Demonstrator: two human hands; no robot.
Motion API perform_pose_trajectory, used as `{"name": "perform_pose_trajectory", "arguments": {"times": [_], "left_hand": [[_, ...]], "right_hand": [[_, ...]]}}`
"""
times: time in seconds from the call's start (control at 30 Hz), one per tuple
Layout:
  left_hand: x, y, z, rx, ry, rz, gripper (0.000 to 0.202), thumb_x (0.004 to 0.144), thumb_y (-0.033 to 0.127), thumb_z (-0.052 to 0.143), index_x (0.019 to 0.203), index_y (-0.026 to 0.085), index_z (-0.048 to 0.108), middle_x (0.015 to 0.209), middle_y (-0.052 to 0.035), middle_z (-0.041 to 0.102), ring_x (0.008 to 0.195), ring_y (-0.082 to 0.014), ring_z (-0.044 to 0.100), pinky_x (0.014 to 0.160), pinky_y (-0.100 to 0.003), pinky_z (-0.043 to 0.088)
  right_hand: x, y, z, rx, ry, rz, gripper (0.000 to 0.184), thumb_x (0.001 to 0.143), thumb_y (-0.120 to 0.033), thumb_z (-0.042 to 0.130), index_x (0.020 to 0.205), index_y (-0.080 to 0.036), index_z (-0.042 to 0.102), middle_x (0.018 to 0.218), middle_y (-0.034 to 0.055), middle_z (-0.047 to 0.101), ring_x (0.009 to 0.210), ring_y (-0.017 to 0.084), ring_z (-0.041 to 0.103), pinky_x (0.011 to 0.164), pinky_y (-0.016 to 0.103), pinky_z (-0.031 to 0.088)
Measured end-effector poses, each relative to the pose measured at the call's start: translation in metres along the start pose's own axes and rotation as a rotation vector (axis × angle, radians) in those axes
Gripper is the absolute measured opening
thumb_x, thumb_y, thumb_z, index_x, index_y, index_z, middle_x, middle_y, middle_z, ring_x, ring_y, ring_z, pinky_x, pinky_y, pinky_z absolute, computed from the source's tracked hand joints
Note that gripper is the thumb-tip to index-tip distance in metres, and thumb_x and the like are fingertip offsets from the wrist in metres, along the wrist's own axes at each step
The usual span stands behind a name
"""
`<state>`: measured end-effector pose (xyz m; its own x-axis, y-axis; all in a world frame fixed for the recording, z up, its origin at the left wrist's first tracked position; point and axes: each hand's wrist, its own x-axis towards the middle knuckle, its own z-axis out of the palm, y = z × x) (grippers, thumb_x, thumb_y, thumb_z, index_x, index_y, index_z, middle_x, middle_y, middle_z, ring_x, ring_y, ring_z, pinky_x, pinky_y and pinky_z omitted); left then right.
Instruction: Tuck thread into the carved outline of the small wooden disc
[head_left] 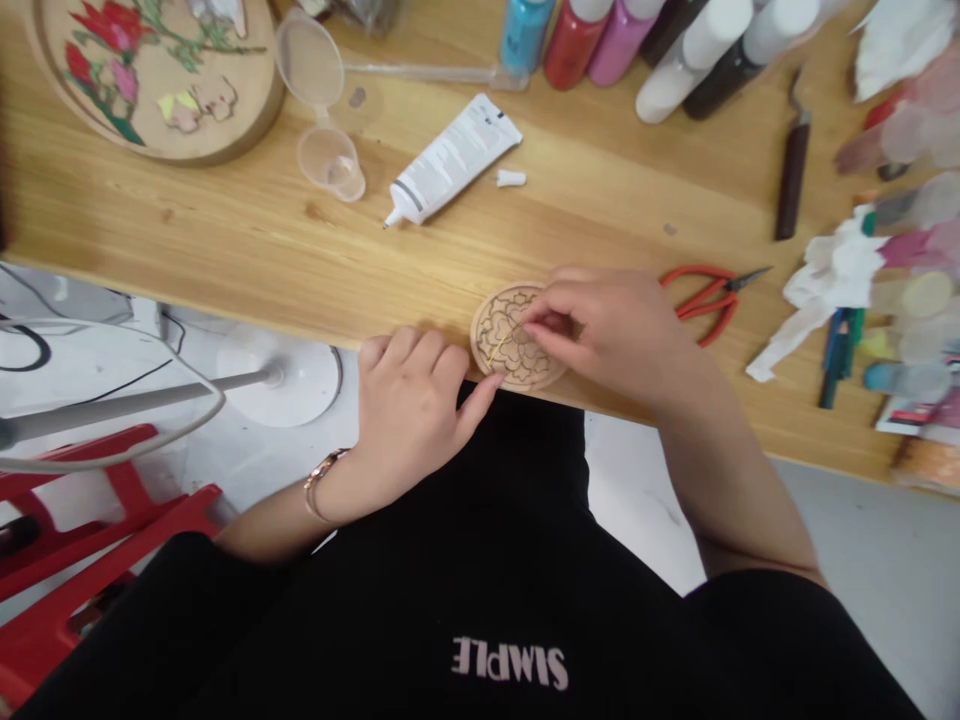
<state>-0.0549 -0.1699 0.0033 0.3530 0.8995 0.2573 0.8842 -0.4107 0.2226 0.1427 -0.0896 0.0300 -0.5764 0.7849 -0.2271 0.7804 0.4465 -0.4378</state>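
Observation:
A round wooden disc (525, 378) lies at the table's near edge, its face covered with an outlined pattern of flower-like shapes. My right hand (611, 325) is over its right side, thumb and forefinger pinched on a thin gold wire (496, 350) that slants down across the pattern. My left hand (412, 395) rests at the table edge left of the disc. Its fingers are bent with their tips hidden, and the thumb stretches out to the disc's lower rim. Just right of my right hand are red-handled pliers (709, 298).
Beyond the disc lie a white tube (454, 160) and its small cap (511, 178). A hinged clear cup (330, 160) and a round wooden tray (247, 130) with painted flowers are at left. Paint bottles (574, 45) stand at the back; a dark-handled tool (793, 180) and crumpled tissue (836, 265) lie right.

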Motion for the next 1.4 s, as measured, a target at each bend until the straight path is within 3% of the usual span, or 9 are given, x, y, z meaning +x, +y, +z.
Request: {"name": "perform_pose_trajectory", "arguments": {"times": [0.13,0.3,0.53,0.7,0.83,1.07,1.23,1.4], "left_hand": [[0.005,0.003,0.001,-0.039,0.030,-0.028,0.033,0.092,0.043,0.058,0.068,0.020,0.056,0.068,-0.0027,0.060,0.069,-0.0211,0.053,0.066,-0.037,0.030],[0.010,0.004,0.000,-0.093,0.099,0.000,0.019,0.090,0.035,0.061,0.084,0.017,0.064,0.080,-0.0051,0.065,0.074,-0.0212,0.057,0.069,-0.038,0.034],[0.003,-0.002,0.002,-0.149,0.178,0.065,0.015,0.087,0.032,0.066,0.095,0.018,0.066,0.089,-0.0056,0.068,0.079,-0.0215,0.060,0.073,-0.039,0.038],[-0.006,-0.010,0.002,-0.200,0.238,0.043,0.013,0.087,0.033,0.067,0.092,0.021,0.065,0.086,-0.0038,0.067,0.077,-0.0200,0.060,0.074,-0.039,0.040],[-0.011,-0.016,0.003,-0.213,0.276,0.019,0.013,0.087,0.033,0.065,0.091,0.020,0.065,0.085,-0.0047,0.067,0.077,-0.0204,0.059,0.074,-0.038,0.040],[-0.016,-0.021,-0.001,-0.200,0.280,-0.032,0.010,0.089,0.033,0.062,0.092,0.023,0.065,0.087,-0.0038,0.067,0.079,-0.0199,0.060,0.075,-0.039,0.040],[-0.020,-0.023,-0.003,-0.216,0.277,-0.103,0.009,0.091,0.034,0.060,0.093,0.027,0.064,0.088,-0.0027,0.068,0.079,-0.0203,0.062,0.076,-0.041,0.041],[-0.023,-0.024,-0.007,-0.199,0.285,-0.136,0.007,0.091,0.032,0.060,0.094,0.027,0.063,0.090,-0.0030,0.068,0.080,-0.0207,0.062,0.076,-0.043,0.041]], "right_hand": [[-0.008,0.001,0.003,-0.047,0.037,-0.013,0.024,0.092,-0.030,0.052,0.084,-0.019,0.072,0.084,0.0047,0.071,0.072,0.016,0.060,0.059,0.029,0.034],[-0.022,0.004,0.006,-0.093,0.194,-0.050,0.025,0.095,-0.028,0.050,0.098,-0.021,0.073,0.088,0.0044,0.070,0.077,0.017,0.061,0.060,0.029,0.035],[-0.026,-0.004,0.018,-0.306,0.409,-0.279,0.025,0.094,-0.024,0.049,0.092,-0.023,0.073,0.097,0.0069,0.067,0.088,0.021,0.055,0.072,0.035,0.038],[-0.019,-0.008,0.023,-0.365,0.455,-0.396,0.026,0.096,-0.021,0.047,0.089,-0.021,0.072,0.095,0.0043,0.069,0.087,0.018,0.054,0.070,0.032,0.036],[-0.008,-0.006,0.019,-0.423,0.332,-0.448,0.031,0.095,-0.015,0.046,0.078,-0.019,0.070,0.090,0.0034,0.069,0.084,0.017,0.054,0.069,0.032,0.036],[0.012,-0.008,0.001,-0.440,0.080,-0.524,0.035,0.098,-0.013,0.037,0.083,-0.017,0.068,0.095,0.0063,0.068,0.085,0.018,0.053,0.068,0.033,0.035],[0.025,-0.021,-0.011,-0.470,-0.098,-0.693,0.043,0.097,-0.008,0.030,0.077,-0.017,0.066,0.079,0.0055,0.063,0.075,0.017,0.048,0.063,0.034,0.029],[0.036,-0.031,-0.015,-0.507,-0.214,-0.851,0.036,0.093,-0.006,0.039,0.070,-0.018,0.064,0.069,0.0029,0.054,0.073,0.015,0.046,0.063,0.033,0.028]]}}
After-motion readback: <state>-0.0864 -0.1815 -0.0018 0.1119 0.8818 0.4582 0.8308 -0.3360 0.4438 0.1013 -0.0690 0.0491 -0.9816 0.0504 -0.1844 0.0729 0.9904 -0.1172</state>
